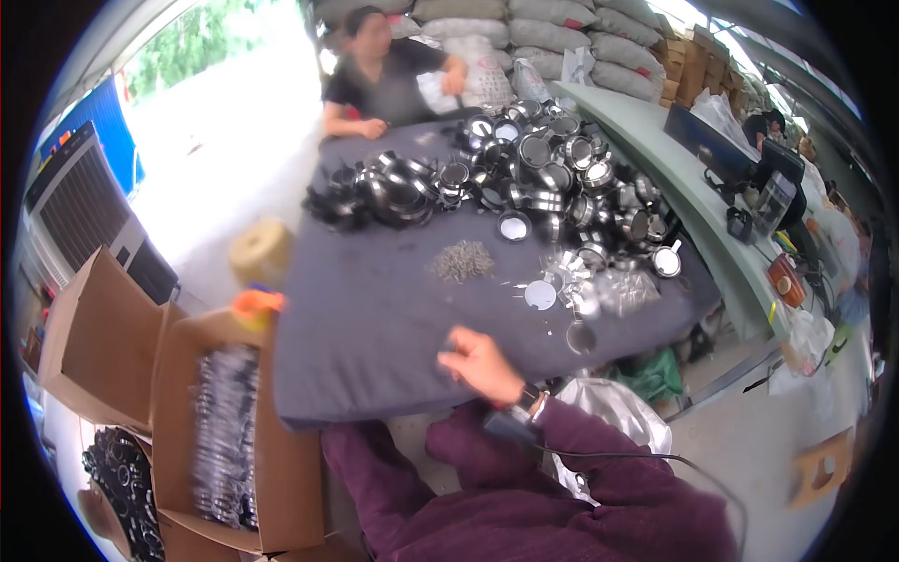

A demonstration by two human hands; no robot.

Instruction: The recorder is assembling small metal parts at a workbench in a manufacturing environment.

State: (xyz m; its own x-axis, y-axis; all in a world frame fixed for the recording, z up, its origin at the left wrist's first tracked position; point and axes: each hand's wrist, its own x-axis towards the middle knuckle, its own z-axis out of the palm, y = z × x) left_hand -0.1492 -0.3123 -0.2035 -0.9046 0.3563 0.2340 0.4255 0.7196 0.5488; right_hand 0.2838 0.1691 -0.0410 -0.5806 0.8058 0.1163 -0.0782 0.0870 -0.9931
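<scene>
My right hand point(478, 363) hovers over the near edge of a grey cloth-covered table point(375, 309), fingers curled in, a watch on the wrist; nothing shows in it. My left hand is out of sight; only a maroon sleeve point(375, 487) shows below the table edge. Beyond the hand lie a round white disc point(540, 294), a small heap of tiny metal pieces point(461, 260) and a clear bag of parts point(626, 288). A large heap of shiny round metal parts point(552, 178) and a pile of black rings point(375, 192) fill the far half.
Another person point(384, 75) sits at the table's far end. Open cardboard boxes point(225, 440) with shiny parts and black rings point(122, 478) stand on my left, near a yellow roll point(260, 251). A green counter point(655, 159) runs along the right; stacked sacks point(562, 28) behind.
</scene>
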